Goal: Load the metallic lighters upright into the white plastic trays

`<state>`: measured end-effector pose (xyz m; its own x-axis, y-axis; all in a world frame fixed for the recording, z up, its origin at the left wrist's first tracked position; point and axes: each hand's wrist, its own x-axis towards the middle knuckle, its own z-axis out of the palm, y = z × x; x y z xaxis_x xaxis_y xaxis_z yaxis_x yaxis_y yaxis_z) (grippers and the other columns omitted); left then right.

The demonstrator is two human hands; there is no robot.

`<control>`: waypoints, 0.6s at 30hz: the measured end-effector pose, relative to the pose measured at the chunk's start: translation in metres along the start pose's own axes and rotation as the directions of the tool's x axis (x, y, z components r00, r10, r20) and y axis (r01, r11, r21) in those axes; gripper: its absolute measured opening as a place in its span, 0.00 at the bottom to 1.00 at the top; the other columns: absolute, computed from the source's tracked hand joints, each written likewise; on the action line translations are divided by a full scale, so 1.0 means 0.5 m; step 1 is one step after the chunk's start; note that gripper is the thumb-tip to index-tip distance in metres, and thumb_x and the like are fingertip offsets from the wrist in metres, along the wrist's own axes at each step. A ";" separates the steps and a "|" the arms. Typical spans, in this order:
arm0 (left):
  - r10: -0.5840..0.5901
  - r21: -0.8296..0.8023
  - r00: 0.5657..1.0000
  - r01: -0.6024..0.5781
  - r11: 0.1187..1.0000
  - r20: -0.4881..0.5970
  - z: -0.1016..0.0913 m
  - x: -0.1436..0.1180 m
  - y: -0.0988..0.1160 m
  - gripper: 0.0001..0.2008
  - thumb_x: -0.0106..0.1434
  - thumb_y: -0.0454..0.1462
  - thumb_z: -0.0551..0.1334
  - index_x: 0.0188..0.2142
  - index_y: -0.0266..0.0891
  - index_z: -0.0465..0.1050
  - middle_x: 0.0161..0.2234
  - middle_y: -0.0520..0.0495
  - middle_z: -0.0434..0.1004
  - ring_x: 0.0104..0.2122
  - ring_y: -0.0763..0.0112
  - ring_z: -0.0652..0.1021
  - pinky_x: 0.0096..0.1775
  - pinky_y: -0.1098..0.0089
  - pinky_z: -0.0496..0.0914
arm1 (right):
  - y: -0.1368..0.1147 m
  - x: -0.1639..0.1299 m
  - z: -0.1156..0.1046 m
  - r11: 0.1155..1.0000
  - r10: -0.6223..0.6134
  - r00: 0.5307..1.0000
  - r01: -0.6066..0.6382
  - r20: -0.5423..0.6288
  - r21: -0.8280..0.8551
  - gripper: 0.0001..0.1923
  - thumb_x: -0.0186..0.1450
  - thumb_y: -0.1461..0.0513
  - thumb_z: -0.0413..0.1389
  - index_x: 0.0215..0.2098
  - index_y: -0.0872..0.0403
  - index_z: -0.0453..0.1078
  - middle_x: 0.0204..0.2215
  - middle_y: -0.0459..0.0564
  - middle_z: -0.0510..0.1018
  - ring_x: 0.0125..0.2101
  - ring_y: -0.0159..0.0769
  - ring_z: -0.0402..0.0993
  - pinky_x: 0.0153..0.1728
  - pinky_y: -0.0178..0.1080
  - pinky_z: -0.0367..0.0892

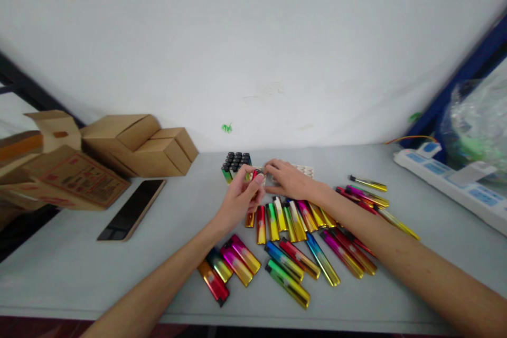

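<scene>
My left hand (242, 193) is closed around a lighter (256, 173), of which a red and dark end shows above the thumb. Just to its right is my right hand (292, 179), its fingers bent and thumb apart, with nothing visible between them. A pale piece with small round shapes (307, 170) shows partly behind the right hand. Behind the left hand stands a block of upright lighters (236, 160) with black tops. Nearer me lie several shiny lighters in a rough row (273, 222), partly covered by my right forearm.
More loose lighters (287, 282) lie toward the table's front edge, and others (368, 198) at right. A phone (132, 210) and cardboard boxes (89, 179) are at left. A white power strip (455, 182) and a clear plastic bag (479, 116) sit at right. A white wall (253, 53) stands behind.
</scene>
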<state>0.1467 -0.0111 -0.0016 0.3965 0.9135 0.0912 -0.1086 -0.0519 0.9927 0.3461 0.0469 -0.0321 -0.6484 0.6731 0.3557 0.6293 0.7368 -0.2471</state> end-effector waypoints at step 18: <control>0.223 0.614 0.959 -0.070 0.786 -0.176 -0.028 0.005 -0.004 0.19 0.68 0.46 0.54 0.23 0.41 0.59 0.22 0.56 0.56 0.24 0.73 0.59 0.27 0.69 0.53 | 0.009 0.000 0.009 1.000 -0.025 0.999 0.025 -0.028 0.010 0.21 0.71 0.49 0.60 0.53 0.55 0.69 0.52 0.62 0.74 0.49 0.50 0.73 0.51 0.52 0.71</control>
<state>0.1351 -0.0032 -0.0044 0.1953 0.9353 0.2951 0.4461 -0.3527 0.8225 0.3471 0.0503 -0.0373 -0.6513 0.6527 0.3871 0.6087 0.7539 -0.2471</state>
